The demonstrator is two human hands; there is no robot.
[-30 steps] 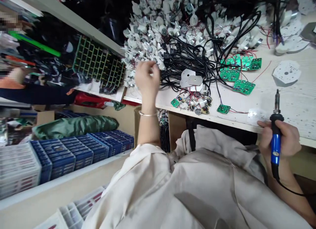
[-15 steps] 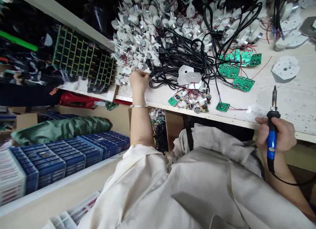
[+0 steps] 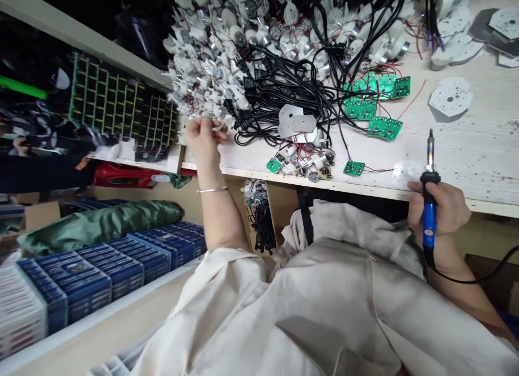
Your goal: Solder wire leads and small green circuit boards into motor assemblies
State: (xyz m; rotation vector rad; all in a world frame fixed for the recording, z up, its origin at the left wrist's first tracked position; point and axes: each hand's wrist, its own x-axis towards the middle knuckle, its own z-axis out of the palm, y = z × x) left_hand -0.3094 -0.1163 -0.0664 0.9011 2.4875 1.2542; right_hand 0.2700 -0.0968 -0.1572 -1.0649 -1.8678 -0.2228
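Note:
My left hand [image 3: 203,138] pinches a small white motor part [image 3: 219,126] at the near end of a big heap of white-mounted small motors [image 3: 243,41]. My right hand [image 3: 440,208] grips a blue soldering iron [image 3: 428,219], its metal tip pointing up the bench. Its fingers rest beside a translucent disc [image 3: 405,173]. Black power cords [image 3: 284,89] tangle through the heap. Green circuit boards [image 3: 375,127] lie to their right, and a wired motor cluster [image 3: 300,162] sits near the bench edge. A white perforated plate [image 3: 450,98] lies above the iron.
The pale wooden workbench [image 3: 478,165] has a front edge running across the view. To the left stand a green grid rack [image 3: 121,111], a red object [image 3: 121,176] and a green bag [image 3: 97,230]. Blue crates [image 3: 89,273] sit lower left. A dark sleeve [image 3: 40,173] shows far left.
My left hand has come down from above the heap and closed on a small part at its near end. The whole scene has slid left in view. My right hand still grips the iron.

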